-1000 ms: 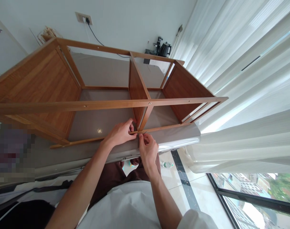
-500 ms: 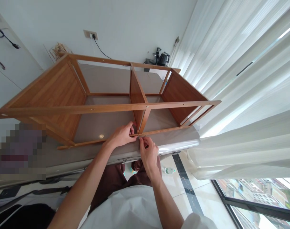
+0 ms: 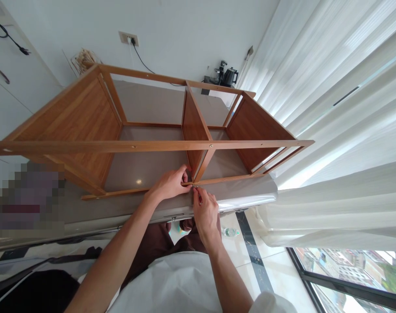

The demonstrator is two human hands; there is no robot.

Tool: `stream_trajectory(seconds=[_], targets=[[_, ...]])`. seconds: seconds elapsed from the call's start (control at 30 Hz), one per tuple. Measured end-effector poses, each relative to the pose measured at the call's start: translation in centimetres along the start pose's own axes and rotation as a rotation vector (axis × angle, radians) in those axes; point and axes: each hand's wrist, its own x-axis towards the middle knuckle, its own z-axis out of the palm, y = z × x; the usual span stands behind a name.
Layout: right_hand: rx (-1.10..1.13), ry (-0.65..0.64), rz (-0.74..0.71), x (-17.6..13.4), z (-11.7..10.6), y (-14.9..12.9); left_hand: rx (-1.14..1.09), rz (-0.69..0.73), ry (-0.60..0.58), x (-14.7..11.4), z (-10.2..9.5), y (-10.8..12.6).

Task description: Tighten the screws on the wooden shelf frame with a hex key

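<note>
A brown wooden shelf frame (image 3: pixel 165 147) lies on its side on the grey-topped table (image 3: pixel 240 191), with a middle panel (image 3: pixel 196 121) across it. My left hand (image 3: pixel 173 182) is closed around the near lower rail, thumb and fingers pinching it just left of the panel's foot. Against the outer side of that joint, my right hand (image 3: pixel 206 206) has its thumb and fingertips pressed together. Something tiny shows at those fingertips, too small to name. In the upper rail above the joint sits a round metal fastener (image 3: pixel 211 146).
A black kettle (image 3: pixel 230 77) stands beyond the frame by the wall. White curtains (image 3: pixel 328 130) hang on the right, above a window. A plastic bottle (image 3: pixel 230 232) lies on the tiled floor. A wall socket (image 3: pixel 128 39) holds plugs with a cable.
The view has shifted slightly, so the frame appears a little farther right. Both hands keep the same hold at the joint, with only small finger movement.
</note>
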Motion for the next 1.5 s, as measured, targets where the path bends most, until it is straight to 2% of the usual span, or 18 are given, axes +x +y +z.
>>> stream_trajectory(seconds=[0.1, 0.2, 0.4, 0.73, 1.07, 1.2, 1.5], targets=[[-0.059, -0.018, -0.102, 0.2, -0.1, 0.0, -0.002, 0.008, 0.002, 0.0, 0.1, -0.2], [-0.075, -0.030, -0.120, 0.4, -0.2, -0.1, 0.005, 0.005, -0.006, 0.1, 0.0, -0.2], [-0.041, -0.050, 0.006, 0.0, 0.1, -0.3, 0.008, -0.021, -0.025, 0.1, -0.1, 0.0], [0.182, -0.066, 0.296, 0.3, -0.2, -1.2, 0.029, -0.005, -0.011, 0.2, 0.0, -0.2], [0.355, -0.066, 0.437, 1.0, -0.6, -1.7, 0.045, 0.006, 0.000, 0.1, 0.0, -0.1], [0.358, -0.055, 0.462, 1.2, -0.8, -1.7, 0.053, -0.015, -0.009, 0.1, -0.1, 0.2], [0.364, -0.052, 0.397, 1.1, -0.8, -1.3, 0.046, 0.006, 0.011, 0.0, -0.1, 0.3]])
